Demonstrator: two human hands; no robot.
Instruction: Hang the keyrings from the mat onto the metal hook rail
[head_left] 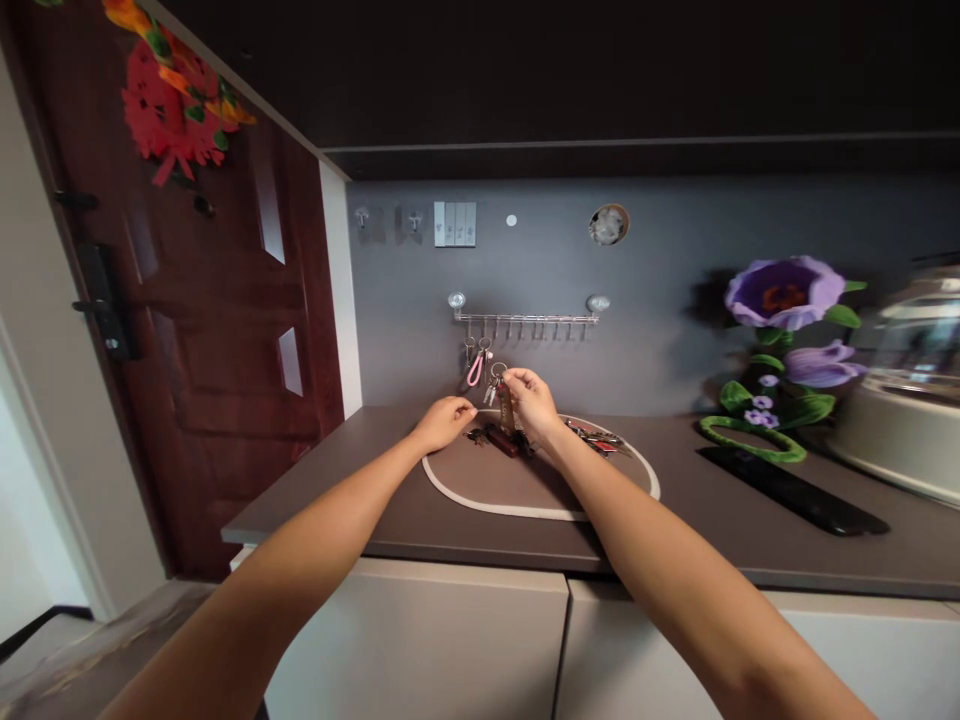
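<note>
My right hand [531,402] pinches a key ring with a bunch of keys [492,392] just below the hook rail [529,319]. A brown strip-like tag [507,408] hangs under its fingertips. My left hand [445,422] is held low over the left edge of the round brown mat [495,500], loosely curled with nothing visible in it. On the mat lie a dark reddish-brown key case [502,441] and more keys [598,438], partly hidden behind my right hand. From the rail's left hooks hang keys and a pink loop strap [475,370].
A purple fabric flower [786,293] stands on the right of the counter [690,540], beside a long black object [795,490] and a white domed appliance [900,430]. Overhead runs a dark cabinet [600,80]. At left is a dark red door [225,350].
</note>
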